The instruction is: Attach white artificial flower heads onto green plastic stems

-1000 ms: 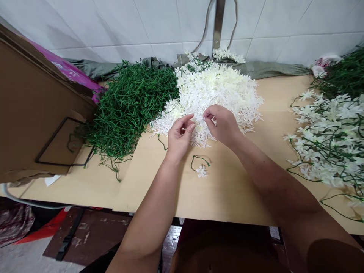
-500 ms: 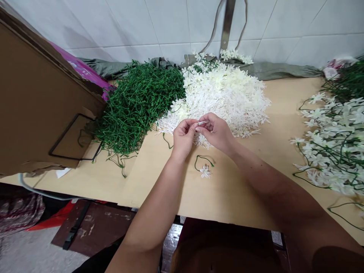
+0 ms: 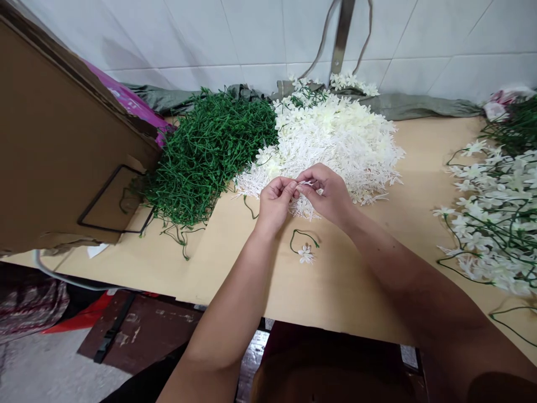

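Note:
My left hand (image 3: 274, 202) and my right hand (image 3: 329, 193) meet fingertip to fingertip at the front edge of a heap of white artificial flower pieces (image 3: 335, 140). Both are closed in a pinch on a small white flower piece (image 3: 306, 182); only its thin strands show, and the fingers hide the rest. Just below them on the tabletop lies a white artificial flower (image 3: 306, 254) beside a curved green stem (image 3: 296, 238). To the left of the heap is a tangled pile of green plastic stems (image 3: 213, 151).
White flowers on green stems (image 3: 499, 224) are piled at the right. A large cardboard box (image 3: 54, 145) stands at the left, with a black wire frame (image 3: 98, 196) by it. Grey-green cloth (image 3: 423, 106) runs along the tiled wall (image 3: 260, 33).
The view has shifted slightly. My hands stay together over the same spot, fingers moving a little on the white strands, which now stick out at a slightly different angle.

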`<action>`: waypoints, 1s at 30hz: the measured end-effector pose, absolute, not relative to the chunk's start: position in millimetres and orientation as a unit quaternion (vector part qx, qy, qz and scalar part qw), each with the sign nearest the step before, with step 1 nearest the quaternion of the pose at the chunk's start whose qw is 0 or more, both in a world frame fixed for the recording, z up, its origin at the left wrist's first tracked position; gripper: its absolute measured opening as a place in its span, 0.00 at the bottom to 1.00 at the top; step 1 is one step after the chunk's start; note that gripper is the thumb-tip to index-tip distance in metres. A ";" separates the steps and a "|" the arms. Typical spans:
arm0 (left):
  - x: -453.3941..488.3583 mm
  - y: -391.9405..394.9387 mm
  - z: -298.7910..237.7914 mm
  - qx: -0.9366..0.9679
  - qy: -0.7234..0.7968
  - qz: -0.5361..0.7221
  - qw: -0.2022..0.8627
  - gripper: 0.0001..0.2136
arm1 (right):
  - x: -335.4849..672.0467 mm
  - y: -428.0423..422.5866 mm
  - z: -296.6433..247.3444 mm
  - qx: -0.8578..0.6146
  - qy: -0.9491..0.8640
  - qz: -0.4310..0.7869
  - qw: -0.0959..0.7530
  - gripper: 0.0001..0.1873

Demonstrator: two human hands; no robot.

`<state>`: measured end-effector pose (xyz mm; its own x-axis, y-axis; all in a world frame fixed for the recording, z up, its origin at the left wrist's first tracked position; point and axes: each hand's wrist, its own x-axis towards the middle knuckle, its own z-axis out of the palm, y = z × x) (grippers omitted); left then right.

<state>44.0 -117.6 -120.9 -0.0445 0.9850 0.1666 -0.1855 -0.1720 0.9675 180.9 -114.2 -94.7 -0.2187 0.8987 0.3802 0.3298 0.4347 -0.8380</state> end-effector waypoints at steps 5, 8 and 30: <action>38.0 -117.2 -117.4 0.523 0.439 0.590 0.431 0.16 | 183.3 -109.4 -102.2 -0.405 -0.730 0.248 0.492 0.03; 22.8 -111.9 -116.1 0.496 0.487 0.645 0.318 0.10 | 182.2 -109.6 -103.9 -0.402 -0.725 0.258 0.495 0.04; -36.8 -84.5 -129.0 0.518 0.730 0.446 -0.012 0.11 | 188.3 -99.7 -134.2 -0.394 -0.739 0.242 0.490 0.04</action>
<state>-36.8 -84.5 -129.0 -0.4635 0.7449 0.4799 0.7669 0.0659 0.6384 188.3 -99.7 -134.2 -0.2090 0.8198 0.5332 0.3457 0.5720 -0.7439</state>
